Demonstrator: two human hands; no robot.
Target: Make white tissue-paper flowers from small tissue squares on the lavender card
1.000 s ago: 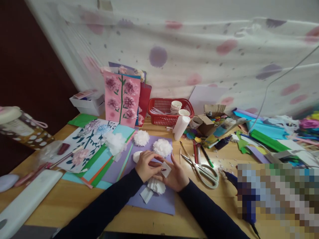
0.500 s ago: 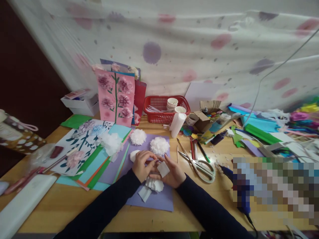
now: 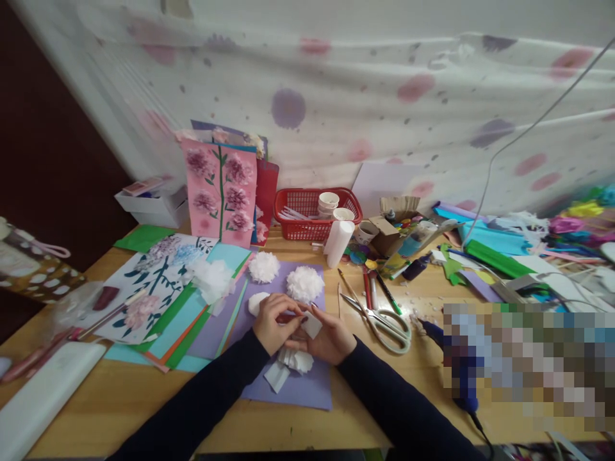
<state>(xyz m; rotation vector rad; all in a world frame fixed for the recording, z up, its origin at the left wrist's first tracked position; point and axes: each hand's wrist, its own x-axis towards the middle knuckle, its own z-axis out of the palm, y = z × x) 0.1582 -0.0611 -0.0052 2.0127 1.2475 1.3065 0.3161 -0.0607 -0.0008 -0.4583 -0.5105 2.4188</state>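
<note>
Both my hands meet over a purple sheet (image 3: 314,390). A small white paper square (image 3: 312,324) lies against the fingers of my right hand (image 3: 334,338), its thumb resting at the top edge. My left hand (image 3: 273,325) is closed in a pinch at the left side of this square; the exact grip is partly hidden by the fingers. Just below the hands are a ruffled white paper piece (image 3: 298,362) and a flat folded white strip (image 3: 277,377). Beyond them sit two fluffy white paper flowers, one at the left (image 3: 264,267) and one at the right (image 3: 305,283).
Scissors (image 3: 391,331), pens and a brush lie to the right, with a blue glue gun (image 3: 464,378) farther over. A white roll (image 3: 339,244) stands before a red basket (image 3: 317,229). Coloured sheets and a flower picture (image 3: 163,269) spread out at the left.
The view has shifted slightly. My hands stay together over the purple sheet, and the paper square in them has tilted a little, with the right thumb closer over its top edge.
</note>
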